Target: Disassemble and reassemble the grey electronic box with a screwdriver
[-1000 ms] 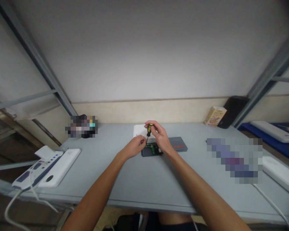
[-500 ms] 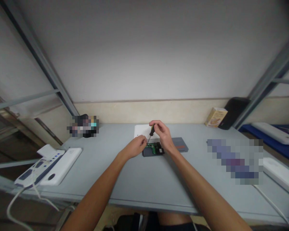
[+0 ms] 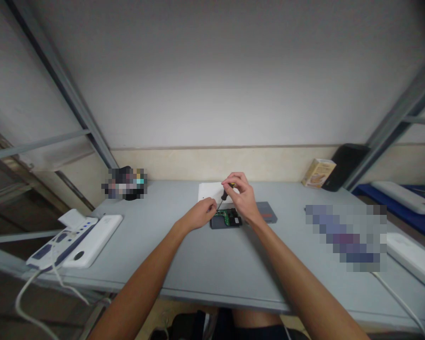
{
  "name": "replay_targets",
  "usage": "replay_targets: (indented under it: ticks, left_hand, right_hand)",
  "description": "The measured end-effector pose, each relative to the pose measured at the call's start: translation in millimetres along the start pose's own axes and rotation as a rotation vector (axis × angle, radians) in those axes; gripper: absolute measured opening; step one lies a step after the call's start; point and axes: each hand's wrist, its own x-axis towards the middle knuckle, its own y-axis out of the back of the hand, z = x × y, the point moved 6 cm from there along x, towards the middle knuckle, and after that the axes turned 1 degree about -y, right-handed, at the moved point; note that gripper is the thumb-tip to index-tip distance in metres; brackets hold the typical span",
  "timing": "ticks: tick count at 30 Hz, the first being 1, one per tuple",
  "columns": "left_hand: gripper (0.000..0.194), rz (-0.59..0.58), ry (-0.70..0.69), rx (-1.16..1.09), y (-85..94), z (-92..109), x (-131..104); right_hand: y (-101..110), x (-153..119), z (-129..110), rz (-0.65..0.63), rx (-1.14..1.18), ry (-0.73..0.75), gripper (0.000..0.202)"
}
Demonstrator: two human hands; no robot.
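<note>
In the head view, my right hand (image 3: 243, 194) grips a screwdriver (image 3: 225, 192) by its dark handle with yellow on it. The shaft slants down to the left onto a green circuit board (image 3: 227, 216), which sits in an open dark grey case (image 3: 217, 223). My left hand (image 3: 202, 212) is closed at the board's left corner, close to the screwdriver's tip; what its fingers pinch, if anything, is hidden. Behind the right wrist lies a flat grey cover (image 3: 267, 211), partly hidden. A white sheet of paper (image 3: 207, 190) is beyond the case.
On the left lie a power strip (image 3: 62, 243) with cables and a white power bank (image 3: 95, 242). A yellow box (image 3: 318, 173) leans near a black case (image 3: 346, 165) at the back right. Blurred-out items lie on both sides. A white device (image 3: 414, 257) rests at the right edge.
My right hand's fingers have shifted on the screwdriver's handle, and its yellow end now shows. My left hand and the circuit board stay in place. The view has shifted slightly.
</note>
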Motion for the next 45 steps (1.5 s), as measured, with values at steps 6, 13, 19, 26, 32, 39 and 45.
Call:
replay_targets:
  ticks: [6, 13, 19, 26, 32, 39, 45]
  left_hand:
    - [0.020, -0.010, 0.004, 0.005, 0.3, 0.5, 0.5]
    - [0.021, -0.004, -0.005, -0.014, 1.4, 1.5, 0.7]
    - [0.019, -0.013, 0.000, -0.016, 0.9, 0.8, 0.6]
    - [0.019, 0.002, -0.018, -0.039, -0.1, -1.1, 1.3]
    - [0.019, 0.008, -0.015, -0.032, -0.4, -2.2, 1.0]
    - [0.020, 0.027, -0.032, -0.058, -2.1, -6.2, 1.2]
    - [0.020, 0.027, -0.031, -0.055, -1.6, -4.9, 1.1]
  right_hand:
    - [-1.6, 2.6, 7.9, -0.083, 0.047, -0.060, 0.031]
    - [5.5, 3.5, 7.0, 0.002, -0.036, -0.009, 0.020]
    - [2.4, 3.7, 13.2, -0.087, 0.072, -0.085, 0.027]
    - [6.5, 3.5, 9.1, -0.005, -0.006, -0.021, 0.017]
    - [3.0, 3.1, 11.3, -0.054, 0.026, -0.043, 0.026]
    - [2.9, 2.7, 9.7, -0.003, -0.051, -0.009, 0.013]
    - [-1.0, 1.2, 15.5, -0.091, 0.081, -0.078, 0.025]
